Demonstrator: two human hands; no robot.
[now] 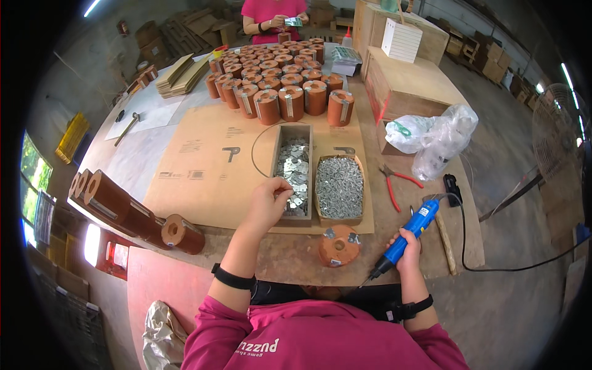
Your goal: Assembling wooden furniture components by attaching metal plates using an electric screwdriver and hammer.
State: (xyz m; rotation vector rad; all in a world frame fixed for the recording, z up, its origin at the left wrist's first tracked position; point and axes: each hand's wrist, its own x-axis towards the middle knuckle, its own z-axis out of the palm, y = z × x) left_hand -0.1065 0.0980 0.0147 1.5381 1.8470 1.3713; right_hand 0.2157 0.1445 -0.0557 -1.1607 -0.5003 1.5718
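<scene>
My left hand (269, 200) is at the near left edge of a narrow wooden box (285, 131) of small flat metal plates (295, 161). Its thumb and fingers are pinched together; whatever is between them is hidden. In my right hand (407, 250) is a blue electric screwdriver (423, 217), its dark tip slanting down toward the table's front edge. Between my hands stands a brown cylinder (339, 246) with a centre hole and metal pieces on its top. Just beyond it, a cardboard box (317, 200) is full of screws (339, 185).
Many brown cylinders (267, 106) crowd the far table; more lie in a row (117, 206) at left. Red-handled pliers (393, 192), a hammer (445, 243) and plastic bags (441, 139) are at right. The screwdriver's cord (493, 269) trails right. A person (274, 15) stands across the table.
</scene>
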